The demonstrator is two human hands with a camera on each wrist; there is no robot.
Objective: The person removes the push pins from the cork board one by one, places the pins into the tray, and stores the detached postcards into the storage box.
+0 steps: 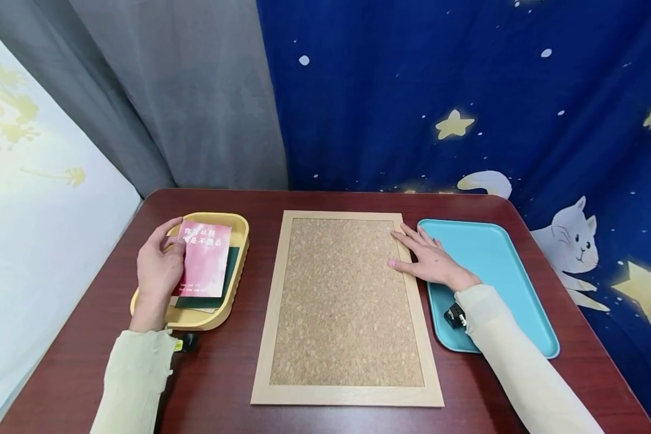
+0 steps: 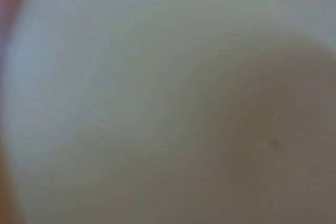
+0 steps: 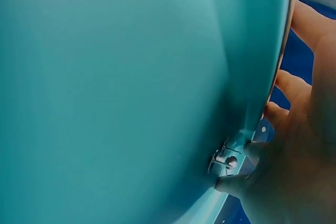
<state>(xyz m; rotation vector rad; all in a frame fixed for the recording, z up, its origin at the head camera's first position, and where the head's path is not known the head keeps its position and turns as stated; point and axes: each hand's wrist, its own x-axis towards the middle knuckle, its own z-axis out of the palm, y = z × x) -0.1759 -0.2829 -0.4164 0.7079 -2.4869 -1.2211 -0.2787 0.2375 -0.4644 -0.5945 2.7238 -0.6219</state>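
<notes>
At the left, my left hand (image 1: pixel 160 265) pinches the left edge of a pink card (image 1: pixel 208 259) with white lettering, thumb on its face. The card lies over a yellow basket (image 1: pixel 242 228), above a dark green card (image 1: pixel 198 302). In the middle lies a cork board (image 1: pixel 349 301) with a pale wooden frame. My right hand (image 1: pixel 431 262) rests on that frame's right side, fingers spread and fairly straight. The left wrist view is too blurred to tell anything. Teal surface fills most of the right wrist view, with fingers (image 3: pixel 294 90) at its right.
Right of the board is a teal tray (image 1: pixel 493 259), partly under my right wrist. Small shiny metal pieces (image 3: pixel 228 162) show at the teal tray's side in the right wrist view. The dark red table (image 1: pixel 217 386) ends at curtains behind and at the right.
</notes>
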